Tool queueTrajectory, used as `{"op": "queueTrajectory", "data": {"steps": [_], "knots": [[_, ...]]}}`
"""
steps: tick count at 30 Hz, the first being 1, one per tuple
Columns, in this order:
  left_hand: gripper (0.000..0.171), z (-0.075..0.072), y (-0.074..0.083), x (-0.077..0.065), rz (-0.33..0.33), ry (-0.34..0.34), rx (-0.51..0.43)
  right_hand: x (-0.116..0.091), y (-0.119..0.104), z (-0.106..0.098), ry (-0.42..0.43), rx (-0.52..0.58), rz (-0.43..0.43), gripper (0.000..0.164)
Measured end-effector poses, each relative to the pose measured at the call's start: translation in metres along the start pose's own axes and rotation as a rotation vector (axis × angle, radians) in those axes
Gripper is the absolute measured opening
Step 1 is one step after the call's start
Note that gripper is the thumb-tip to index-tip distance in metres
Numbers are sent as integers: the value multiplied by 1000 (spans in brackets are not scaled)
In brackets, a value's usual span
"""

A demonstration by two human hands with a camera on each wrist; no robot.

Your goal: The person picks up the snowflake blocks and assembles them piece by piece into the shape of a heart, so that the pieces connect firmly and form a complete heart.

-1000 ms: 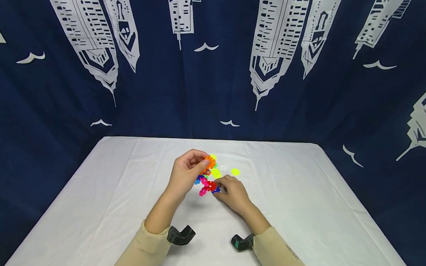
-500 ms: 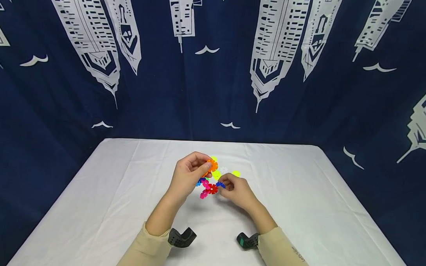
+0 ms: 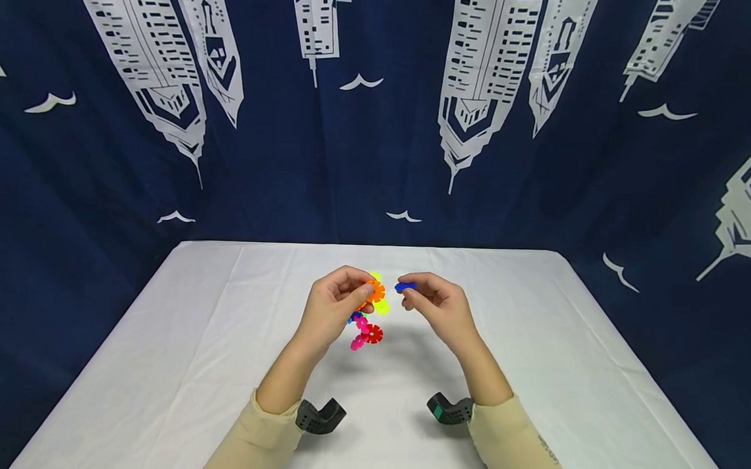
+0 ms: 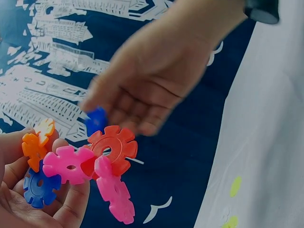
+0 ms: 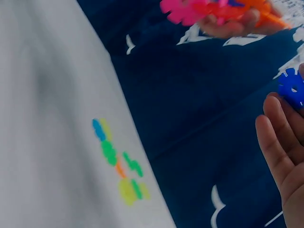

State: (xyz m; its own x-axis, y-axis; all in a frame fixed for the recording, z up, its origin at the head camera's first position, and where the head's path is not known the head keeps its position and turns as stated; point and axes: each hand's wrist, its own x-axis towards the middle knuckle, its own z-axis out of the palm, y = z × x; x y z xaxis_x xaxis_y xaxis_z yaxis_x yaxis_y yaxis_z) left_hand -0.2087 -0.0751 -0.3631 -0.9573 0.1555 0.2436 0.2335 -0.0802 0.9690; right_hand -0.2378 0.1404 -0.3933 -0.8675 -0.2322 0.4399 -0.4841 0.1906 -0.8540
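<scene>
My left hand (image 3: 328, 305) pinches a linked piece of notched plastic snowflake discs, raised above the table. In the left wrist view, it joins orange discs (image 4: 33, 149), a blue disc (image 4: 33, 192), pink discs (image 4: 56, 166) and a red disc (image 4: 124, 141) at its far end. Between thumb and fingertips, my right hand (image 3: 444, 309) pinches a single blue snowflake disc (image 3: 405, 287), level with the orange discs and a short gap to their right. The same loose blue disc (image 5: 287, 92) shows its notches and centre hole in the right wrist view.
Loose snowflake discs lie on the white-covered table (image 3: 160, 365) behind the left hand, among them yellow (image 3: 382, 307) and green (image 5: 108, 153) ones. A dark blue patterned curtain (image 3: 291, 162) hangs at the table's back. Each wrist wears a black camera mount (image 3: 321, 417).
My right hand has drawn the blue disc off the red disc's end, then lifted it up and to the right. The left hand and its linked discs have barely moved.
</scene>
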Motion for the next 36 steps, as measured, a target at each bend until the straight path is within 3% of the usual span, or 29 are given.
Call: {"op": "queueTrajectory", "data": {"steps": [7, 15, 23, 28, 36], "knots": [[13, 0, -2, 2, -4, -20, 14, -5, -28, -2, -47, 72, -87, 33], [13, 0, -2, 2, 54, -56, 39, -6, -38, -1, -79, -18, -193, 28], [8, 0, -2, 1, 94, -52, 168, -5, -41, -13, -183, -101, -186, 31], [8, 2, -1, -1, 87, -97, 168, -6, -44, -18, -251, -120, -186, 32], [7, 4, -1, -4, 143, -78, 143, -7, -46, -15, -214, 32, -44, 36]]}}
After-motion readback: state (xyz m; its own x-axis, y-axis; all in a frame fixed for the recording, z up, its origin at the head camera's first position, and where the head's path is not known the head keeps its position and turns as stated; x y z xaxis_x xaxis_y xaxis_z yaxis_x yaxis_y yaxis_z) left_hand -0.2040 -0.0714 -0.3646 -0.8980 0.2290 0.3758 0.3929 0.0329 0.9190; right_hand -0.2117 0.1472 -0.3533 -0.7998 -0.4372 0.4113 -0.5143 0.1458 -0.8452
